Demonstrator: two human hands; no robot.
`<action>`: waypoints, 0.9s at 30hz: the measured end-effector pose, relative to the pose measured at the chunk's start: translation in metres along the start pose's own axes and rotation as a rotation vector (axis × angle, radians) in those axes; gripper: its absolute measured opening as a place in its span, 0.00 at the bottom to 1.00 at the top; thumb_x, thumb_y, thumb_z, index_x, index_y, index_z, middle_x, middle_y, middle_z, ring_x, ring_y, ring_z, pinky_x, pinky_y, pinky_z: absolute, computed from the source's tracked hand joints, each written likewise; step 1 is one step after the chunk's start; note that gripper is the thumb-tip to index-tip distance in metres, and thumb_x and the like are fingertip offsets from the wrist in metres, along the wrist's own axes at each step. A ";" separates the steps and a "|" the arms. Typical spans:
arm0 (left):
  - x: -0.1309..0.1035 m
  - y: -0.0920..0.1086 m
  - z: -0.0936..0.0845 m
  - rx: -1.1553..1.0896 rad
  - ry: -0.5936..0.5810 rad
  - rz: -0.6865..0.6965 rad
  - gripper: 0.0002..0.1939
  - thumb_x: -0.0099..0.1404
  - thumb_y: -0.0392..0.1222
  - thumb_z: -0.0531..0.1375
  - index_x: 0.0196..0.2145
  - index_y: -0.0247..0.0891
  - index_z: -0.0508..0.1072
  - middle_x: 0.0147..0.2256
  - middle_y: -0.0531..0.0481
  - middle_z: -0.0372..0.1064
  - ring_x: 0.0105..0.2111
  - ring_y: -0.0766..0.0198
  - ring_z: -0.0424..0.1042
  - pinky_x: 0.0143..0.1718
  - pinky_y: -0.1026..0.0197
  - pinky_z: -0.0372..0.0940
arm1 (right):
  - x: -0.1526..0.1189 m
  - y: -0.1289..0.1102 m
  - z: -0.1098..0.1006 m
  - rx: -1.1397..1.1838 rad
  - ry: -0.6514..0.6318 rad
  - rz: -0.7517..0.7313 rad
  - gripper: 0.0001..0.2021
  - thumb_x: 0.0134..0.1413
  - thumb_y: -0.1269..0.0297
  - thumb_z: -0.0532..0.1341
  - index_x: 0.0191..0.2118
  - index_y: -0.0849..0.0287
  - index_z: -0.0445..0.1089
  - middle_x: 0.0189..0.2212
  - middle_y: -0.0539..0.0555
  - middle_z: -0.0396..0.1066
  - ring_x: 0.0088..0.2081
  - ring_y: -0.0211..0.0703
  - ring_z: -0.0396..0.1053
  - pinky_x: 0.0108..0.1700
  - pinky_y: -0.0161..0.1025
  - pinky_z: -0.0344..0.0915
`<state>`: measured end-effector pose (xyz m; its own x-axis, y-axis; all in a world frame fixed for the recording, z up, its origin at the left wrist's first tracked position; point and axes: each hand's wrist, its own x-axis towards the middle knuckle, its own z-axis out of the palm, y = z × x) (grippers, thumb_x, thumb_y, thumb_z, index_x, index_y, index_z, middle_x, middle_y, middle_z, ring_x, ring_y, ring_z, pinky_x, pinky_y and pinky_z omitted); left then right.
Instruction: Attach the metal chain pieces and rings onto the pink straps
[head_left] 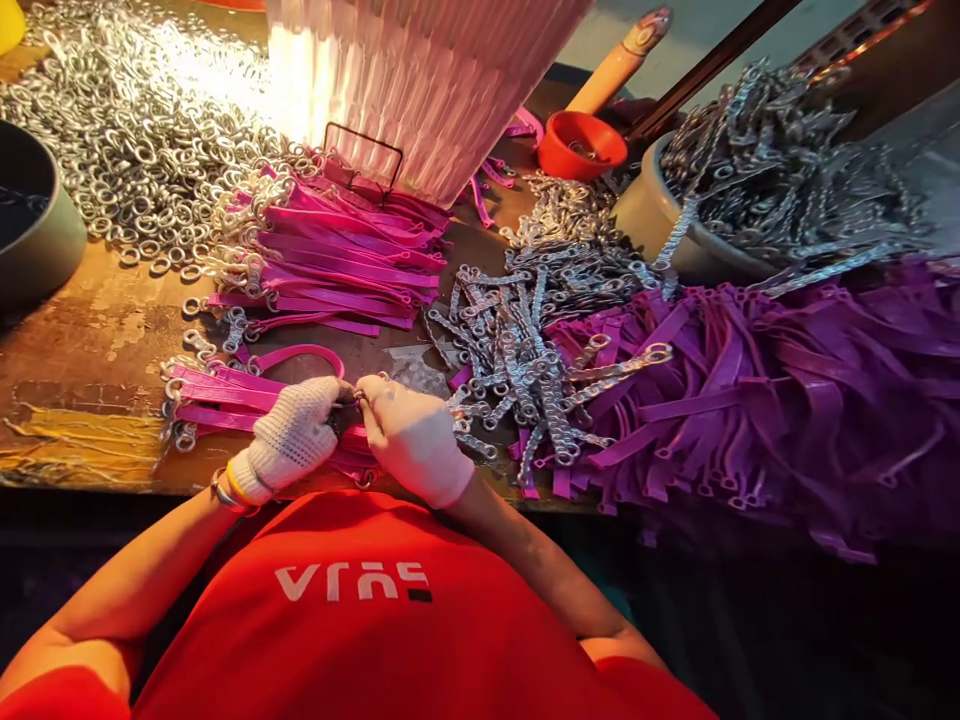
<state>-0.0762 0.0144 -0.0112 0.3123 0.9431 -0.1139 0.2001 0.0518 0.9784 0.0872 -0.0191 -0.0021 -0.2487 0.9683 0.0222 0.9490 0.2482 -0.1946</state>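
Note:
My left hand [298,432], in a white knit glove with dark fingertips, is closed. A pink strap [319,352] arcs from the pile to its fingers. My right hand [412,435], pale and seemingly gloved, pinches a small metal piece [359,396] where the fingertips of both hands meet; its exact shape is mostly hidden. Under and beside my hands lies a small bundle of pink straps [217,395] with metal rings at their left ends. Beyond it rests a larger stack of pink straps [352,255], also ringed at the left.
Loose metal rings [142,130] are heaped at back left beside a dark round container [37,230]. Braided silver strips [517,345] lie right of my hands, near purple straps [750,390]. Behind stand a bucket [645,205] of strips, a red bowl [562,150] and a ribbed translucent panel [405,80].

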 end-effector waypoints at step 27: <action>0.002 0.008 -0.019 0.434 -0.362 0.197 0.13 0.65 0.33 0.54 0.37 0.36 0.80 0.34 0.49 0.78 0.35 0.61 0.74 0.38 0.63 0.64 | 0.011 0.022 -0.019 -0.241 -0.282 -0.318 0.18 0.69 0.56 0.50 0.38 0.65 0.70 0.27 0.61 0.75 0.30 0.51 0.75 0.26 0.40 0.42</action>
<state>-0.0913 0.0231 -0.0006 0.6635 0.7455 -0.0638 0.4437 -0.3233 0.8358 0.1092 -0.0027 0.0127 -0.5448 0.8066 -0.2294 0.8270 0.5621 0.0123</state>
